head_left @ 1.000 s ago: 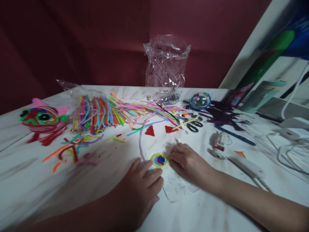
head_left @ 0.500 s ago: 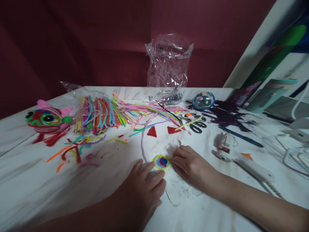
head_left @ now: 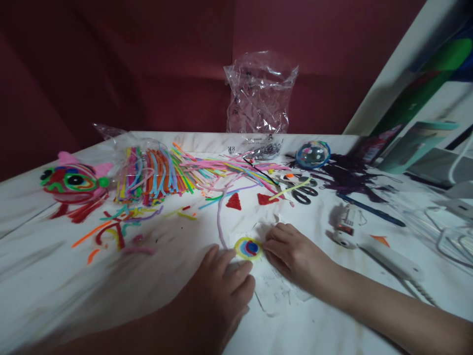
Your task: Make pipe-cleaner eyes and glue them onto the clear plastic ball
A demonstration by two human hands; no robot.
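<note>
A small coiled pipe-cleaner disc, yellow outside with blue and red rings, lies flat on the white table. My left hand rests beside it on the left, fingers stretched toward its edge. My right hand sits on its right side, fingers curled and pressed against the disc's rim. A lilac pipe cleaner runs from the disc toward the back. Under the disc lies a scrap of white paper.
A pile of coloured pipe cleaners fills the back left, next to a pipe-cleaner animal face. Two red triangles, scissors, a clear plastic bag, a glue gun and a blue pen lie behind and right.
The view drifted slightly; both hands stay at the disc with little movement.
</note>
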